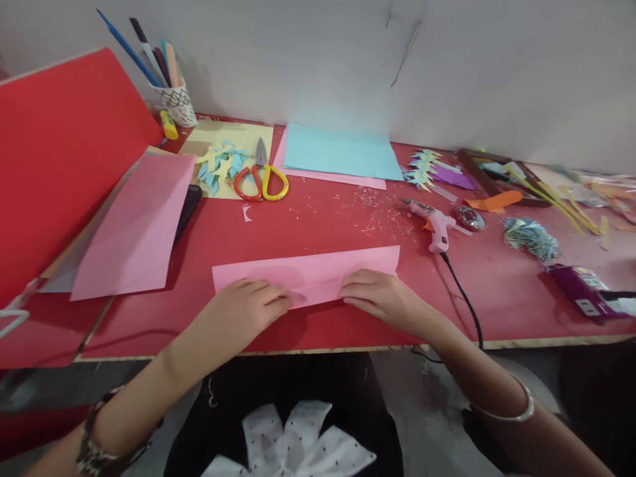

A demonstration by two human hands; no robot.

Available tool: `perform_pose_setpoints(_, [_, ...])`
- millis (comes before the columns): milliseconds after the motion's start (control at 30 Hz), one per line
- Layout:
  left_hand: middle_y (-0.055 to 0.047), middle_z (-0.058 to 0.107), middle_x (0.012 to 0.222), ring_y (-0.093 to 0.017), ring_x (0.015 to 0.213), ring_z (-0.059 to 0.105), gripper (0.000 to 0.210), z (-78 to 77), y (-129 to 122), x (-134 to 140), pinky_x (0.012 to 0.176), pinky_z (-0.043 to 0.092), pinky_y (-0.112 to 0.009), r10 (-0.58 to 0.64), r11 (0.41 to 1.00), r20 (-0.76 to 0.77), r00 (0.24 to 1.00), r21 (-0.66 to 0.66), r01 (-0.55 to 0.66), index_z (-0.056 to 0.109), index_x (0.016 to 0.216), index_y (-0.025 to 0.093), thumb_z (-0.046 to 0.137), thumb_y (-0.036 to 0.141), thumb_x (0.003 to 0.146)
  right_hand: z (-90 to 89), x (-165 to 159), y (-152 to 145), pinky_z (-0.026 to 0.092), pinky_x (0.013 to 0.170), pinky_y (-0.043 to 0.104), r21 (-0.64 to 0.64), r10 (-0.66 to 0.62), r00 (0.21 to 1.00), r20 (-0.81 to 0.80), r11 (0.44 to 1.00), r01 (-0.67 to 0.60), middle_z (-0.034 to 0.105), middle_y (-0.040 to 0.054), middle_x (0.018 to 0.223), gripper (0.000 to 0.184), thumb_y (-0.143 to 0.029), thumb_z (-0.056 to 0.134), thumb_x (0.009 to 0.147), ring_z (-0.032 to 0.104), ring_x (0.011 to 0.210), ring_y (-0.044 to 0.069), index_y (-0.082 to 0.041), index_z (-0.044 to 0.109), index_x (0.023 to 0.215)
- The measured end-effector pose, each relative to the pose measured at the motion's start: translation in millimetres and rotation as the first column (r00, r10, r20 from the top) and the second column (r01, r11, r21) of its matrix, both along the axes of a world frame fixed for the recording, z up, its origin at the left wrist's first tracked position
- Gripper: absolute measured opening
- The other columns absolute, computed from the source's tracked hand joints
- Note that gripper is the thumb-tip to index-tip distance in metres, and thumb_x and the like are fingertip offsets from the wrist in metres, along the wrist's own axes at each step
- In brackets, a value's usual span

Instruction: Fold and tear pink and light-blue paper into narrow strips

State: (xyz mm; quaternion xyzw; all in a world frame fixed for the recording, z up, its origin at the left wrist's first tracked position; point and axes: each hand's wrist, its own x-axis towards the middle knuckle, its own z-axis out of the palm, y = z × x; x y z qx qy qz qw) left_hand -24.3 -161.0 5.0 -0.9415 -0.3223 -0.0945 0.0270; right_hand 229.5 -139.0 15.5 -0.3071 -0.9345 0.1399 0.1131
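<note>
A pink sheet of paper [308, 268] lies lengthwise near the table's front edge, its near side turned up in a fold. My left hand [256, 305] is closed on the left part of that near edge, fingers curled over the paper and thumb partly hidden. On the right part, my right hand [372, 295] has its fingers pressed together on the same edge. Bare sheet shows between the hands. Behind the paper, a pink glue gun [434, 225] lies to the right, and scissors [261, 173] with red and yellow handles rest to the left.
Blue paper [342, 152] lies over pink sheets by the wall. More pink paper [136, 222] leans at left beside a red board [64, 152]. A pen cup [177, 106] stands behind. At right are a yarn bundle [530, 238], a purple power strip [583, 291] and a trailing cord [464, 295].
</note>
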Motion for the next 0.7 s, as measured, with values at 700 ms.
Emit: perform_pose_setpoints(700, [-0.002, 0.070, 0.079, -0.018, 0.069, 0.062, 0.033, -1.7, 17.0, 10.6, 0.060, 0.039, -0.029, 0.169, 0.963, -0.131, 0.977, -0.188, -0.192, 0.065, 0.080, 0.021, 0.033, 0.024, 0.087, -14.5, -14.2, 18.0, 0.026, 0.060, 0.025, 0.194, -0.066, 0.978, 0.199, 0.981, 0.026, 0.056, 0.0028, 0.068, 0.031, -0.027, 0.035, 0.089, 0.045, 0.061, 0.013, -0.016, 0.057, 0.070])
